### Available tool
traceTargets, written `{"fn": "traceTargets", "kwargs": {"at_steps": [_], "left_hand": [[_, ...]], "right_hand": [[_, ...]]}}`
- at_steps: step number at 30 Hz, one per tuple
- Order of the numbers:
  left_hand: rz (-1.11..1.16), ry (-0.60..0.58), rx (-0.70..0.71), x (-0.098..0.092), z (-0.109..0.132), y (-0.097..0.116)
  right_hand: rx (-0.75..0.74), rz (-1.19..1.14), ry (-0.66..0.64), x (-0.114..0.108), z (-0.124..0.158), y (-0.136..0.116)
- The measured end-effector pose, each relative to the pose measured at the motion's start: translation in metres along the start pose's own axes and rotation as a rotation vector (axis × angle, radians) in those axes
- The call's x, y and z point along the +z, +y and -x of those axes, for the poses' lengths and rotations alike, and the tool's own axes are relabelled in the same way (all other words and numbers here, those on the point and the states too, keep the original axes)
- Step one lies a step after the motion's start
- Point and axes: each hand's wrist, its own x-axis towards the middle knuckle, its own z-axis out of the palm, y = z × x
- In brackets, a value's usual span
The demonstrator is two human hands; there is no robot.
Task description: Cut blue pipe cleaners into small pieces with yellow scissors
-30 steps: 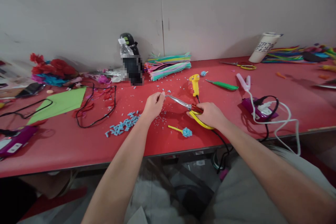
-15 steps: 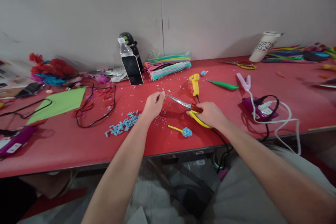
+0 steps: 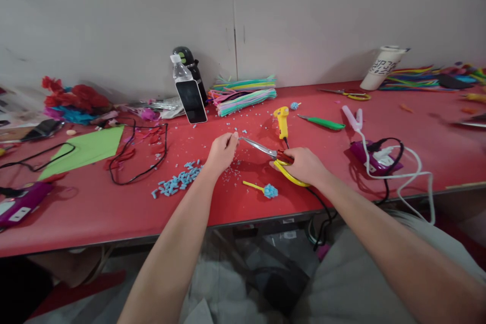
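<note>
My right hand [image 3: 305, 164] is wrapped round the red and yellow handles of a pair of scissors [image 3: 261, 148]. The blades point left, and their tips reach the fingertips of my left hand [image 3: 223, 152]. Those fingers are pinched together on something too small to make out. A pile of short light-blue pieces [image 3: 180, 181] lies beside my left forearm. Between my forearms, a yellow stem with a blue cluster [image 3: 270, 191] at its end rests on the red table [image 3: 228, 210].
Behind my hands are a yellow glue gun [image 3: 281, 122], a green-handled tool [image 3: 325, 123], a propped phone [image 3: 192, 101] and bundled pipe cleaners [image 3: 246, 98]. A purple power strip [image 3: 374, 158] with cables sits right. Black cord [image 3: 166, 147] loops left.
</note>
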Motion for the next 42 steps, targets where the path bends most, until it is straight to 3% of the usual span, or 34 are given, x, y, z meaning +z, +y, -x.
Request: {"fn": "traceTargets", "kwargs": {"at_steps": [42], "left_hand": [[-0.024, -0.001, 0.024, -0.0009, -0.0005, 0.0002]], "right_hand": [[-0.009, 0.003, 0.007, 0.0026, -0.0022, 0.0024]]}}
